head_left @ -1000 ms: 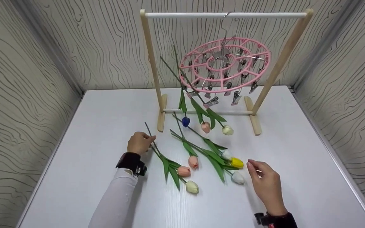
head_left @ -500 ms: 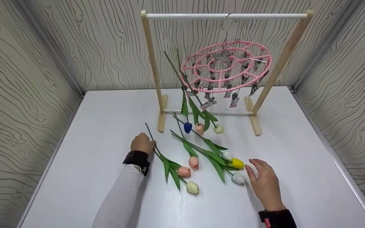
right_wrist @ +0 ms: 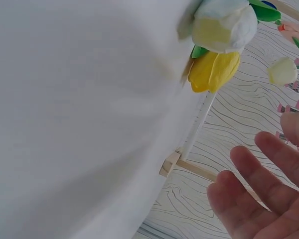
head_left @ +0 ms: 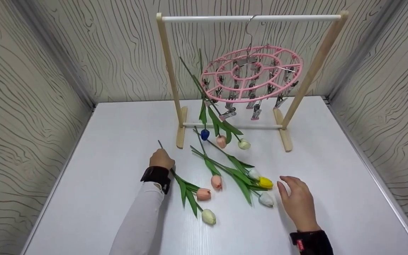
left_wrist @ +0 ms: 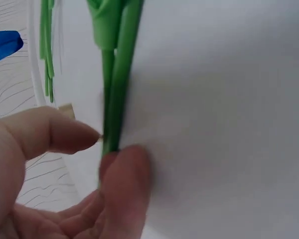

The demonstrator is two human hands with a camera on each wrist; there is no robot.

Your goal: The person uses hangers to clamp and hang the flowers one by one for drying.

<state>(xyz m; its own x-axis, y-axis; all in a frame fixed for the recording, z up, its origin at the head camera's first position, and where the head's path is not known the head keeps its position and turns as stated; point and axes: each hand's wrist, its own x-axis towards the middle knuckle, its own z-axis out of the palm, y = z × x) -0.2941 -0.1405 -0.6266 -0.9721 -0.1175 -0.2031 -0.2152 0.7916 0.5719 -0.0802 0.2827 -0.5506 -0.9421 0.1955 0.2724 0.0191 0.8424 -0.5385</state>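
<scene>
In the head view, my left hand holds the stems of a pink tulip and a cream tulip on the left of the white table. Up close in the left wrist view, two green stems run between thumb and finger. My right hand hovers at the right with relaxed, spread fingers, holding nothing. Nearest to it lie a yellow tulip and a pale white tulip. Another white tulip and a single pink tulip lie between the hands.
Behind, a wooden stand carries a pink round clip hanger with several metal clips. From its left side hang a blue tulip, a pink tulip and a cream tulip, heads down. Patterned walls enclose the table.
My left hand has shifted slightly right and now grips the stems; the pink and cream tulip heads have moved slightly toward the lower left. The hanger sways. My right hand stays nearly in place.
</scene>
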